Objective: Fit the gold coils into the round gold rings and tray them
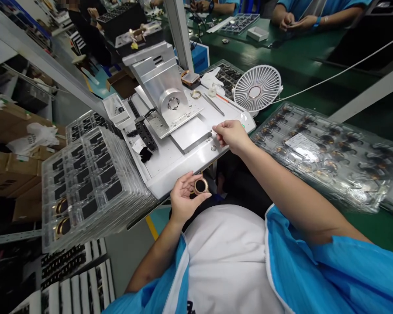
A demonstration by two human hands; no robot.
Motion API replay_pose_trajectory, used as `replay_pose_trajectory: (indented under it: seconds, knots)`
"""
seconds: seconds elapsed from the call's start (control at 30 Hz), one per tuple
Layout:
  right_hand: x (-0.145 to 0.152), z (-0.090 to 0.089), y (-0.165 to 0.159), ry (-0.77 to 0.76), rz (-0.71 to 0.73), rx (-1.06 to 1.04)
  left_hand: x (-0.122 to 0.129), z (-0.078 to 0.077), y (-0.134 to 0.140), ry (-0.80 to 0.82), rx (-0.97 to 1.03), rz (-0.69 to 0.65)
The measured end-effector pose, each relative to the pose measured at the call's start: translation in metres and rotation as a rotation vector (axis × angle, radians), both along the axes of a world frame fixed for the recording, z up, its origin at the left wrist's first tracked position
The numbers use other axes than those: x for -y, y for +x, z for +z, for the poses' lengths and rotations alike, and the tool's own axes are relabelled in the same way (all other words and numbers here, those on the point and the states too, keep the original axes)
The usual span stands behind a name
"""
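Note:
My left hand (184,198) holds a round watch case (201,186) with a gold-coloured rim and a dark face, just in front of the machine's front edge. My right hand (231,135) is pinched over the front right of the white machine base (196,158); a small thin bit shows at its fingertips, too small to name. Near that hand is a round button (213,148). Behind both hands stands a metal fixture (165,87) with a round hub, above a flat metal plate (190,133).
Stacked clear trays (94,174) with dark parts stand on the left. On the right lies another clear tray (327,152) of watch parts. A white fan (258,88), tweezers (213,104) and a gold ring (195,94) are behind. Co-workers' hands (296,22) work across the green table.

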State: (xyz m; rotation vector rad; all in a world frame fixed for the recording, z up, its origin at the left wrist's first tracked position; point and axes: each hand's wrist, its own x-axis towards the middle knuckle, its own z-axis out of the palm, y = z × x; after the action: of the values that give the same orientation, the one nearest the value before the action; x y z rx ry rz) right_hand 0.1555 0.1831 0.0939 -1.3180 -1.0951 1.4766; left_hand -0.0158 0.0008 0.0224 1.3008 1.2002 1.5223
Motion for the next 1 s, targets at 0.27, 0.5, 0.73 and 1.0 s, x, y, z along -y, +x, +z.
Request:
replay_pose_trajectory:
  seconds: [0.27, 0.5, 0.73, 1.0]
  knots:
    - [0.091, -0.002, 0.011, -0.039, 0.541, -0.044, -0.003, 0.005, 0.007, 0.143, -0.251, 0.060]
    - [0.110, -0.012, 0.011, 0.020, 0.547, 0.056, -0.003, 0.007, 0.009, 0.158, -0.272, 0.047]
    - [0.113, -0.015, 0.010, 0.098, 0.518, 0.138, -0.001, 0.006, 0.009, 0.100, -0.284, 0.092]
    - [0.114, -0.012, 0.010, 0.169, 0.507, 0.160, -0.003, 0.008, 0.010, 0.096, -0.269, 0.087]
